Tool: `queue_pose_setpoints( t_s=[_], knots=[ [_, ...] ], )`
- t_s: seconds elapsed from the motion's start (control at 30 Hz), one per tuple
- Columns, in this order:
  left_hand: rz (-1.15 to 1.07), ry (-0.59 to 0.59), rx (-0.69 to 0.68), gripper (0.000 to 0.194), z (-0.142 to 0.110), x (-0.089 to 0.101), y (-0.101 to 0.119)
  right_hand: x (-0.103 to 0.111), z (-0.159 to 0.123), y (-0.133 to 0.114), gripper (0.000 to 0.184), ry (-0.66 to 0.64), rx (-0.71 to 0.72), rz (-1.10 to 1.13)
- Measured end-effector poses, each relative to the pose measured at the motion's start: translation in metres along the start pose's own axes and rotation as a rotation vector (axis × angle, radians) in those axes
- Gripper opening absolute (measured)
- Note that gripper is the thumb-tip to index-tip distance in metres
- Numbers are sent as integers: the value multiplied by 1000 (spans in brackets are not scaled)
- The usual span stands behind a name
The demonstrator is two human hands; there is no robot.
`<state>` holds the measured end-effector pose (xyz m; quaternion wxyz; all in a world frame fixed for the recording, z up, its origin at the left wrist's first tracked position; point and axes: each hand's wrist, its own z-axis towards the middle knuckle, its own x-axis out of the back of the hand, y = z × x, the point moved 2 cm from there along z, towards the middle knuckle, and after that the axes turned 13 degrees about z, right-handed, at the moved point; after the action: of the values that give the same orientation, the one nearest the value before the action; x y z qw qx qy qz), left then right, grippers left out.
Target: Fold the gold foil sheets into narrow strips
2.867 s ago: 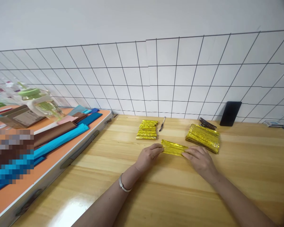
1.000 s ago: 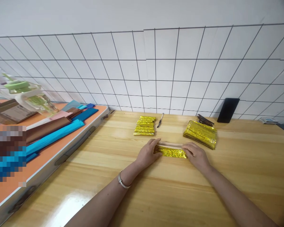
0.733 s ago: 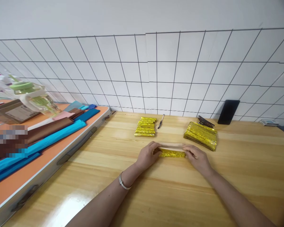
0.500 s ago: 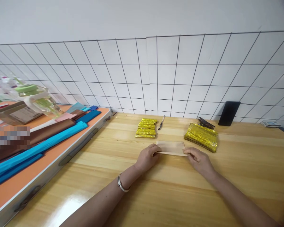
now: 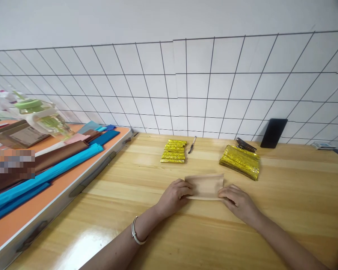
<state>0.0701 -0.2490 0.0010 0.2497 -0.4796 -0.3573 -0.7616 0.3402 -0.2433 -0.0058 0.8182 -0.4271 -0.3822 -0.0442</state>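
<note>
A small sheet of paper (image 5: 206,186) lies low over the wooden table with its plain pale-brown side up; earlier frames show its other face is gold foil. My left hand (image 5: 173,197) pinches the sheet at its left end, and a silver bangle is on that wrist. At the opposite end my right hand (image 5: 238,200) grips it between thumb and fingers. Beyond my left hand sits a group of folded gold foil strips (image 5: 174,152). A thick stack of gold foil sheets (image 5: 239,162) rests behind my right hand.
A pen (image 5: 192,145) lies beside the folded strips. Behind the stack is a black clip (image 5: 246,144), and a black phone (image 5: 274,133) leans on the tiled wall. Left, an orange-topped surface (image 5: 64,170) holds rolled coloured paper (image 5: 81,156), a carton (image 5: 21,135) and a green-lidded bottle (image 5: 43,116).
The gold face of the sheet has turned away and its pale side now shows. Both hands have drawn the sheet slightly nearer to me, still holding its ends.
</note>
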Motion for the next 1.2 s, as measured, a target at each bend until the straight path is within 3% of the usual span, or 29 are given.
queue_pose_setpoints(
  t_s=[0.1,0.23,0.43,0.83,1.07,1.2],
  knots=[
    [-36,-24,51,16,-2,-2,-5,-2,0,6,13,24,-27,17],
    [-64,-35,143,23,-1,-2,-8,-1,4,9,21,51,-175,63],
    [-134,23,204,28,4,-3,-6,0,13,5,29,73,-293,150],
    [60,105,359,18,11,-13,-4,-9,20,10,16,74,-434,-136],
    [87,124,367,18,10,-15,-4,-12,19,8,13,78,-420,-160],
    [105,131,361,20,9,-16,-5,-11,19,0,23,88,-346,-174]
  ],
)
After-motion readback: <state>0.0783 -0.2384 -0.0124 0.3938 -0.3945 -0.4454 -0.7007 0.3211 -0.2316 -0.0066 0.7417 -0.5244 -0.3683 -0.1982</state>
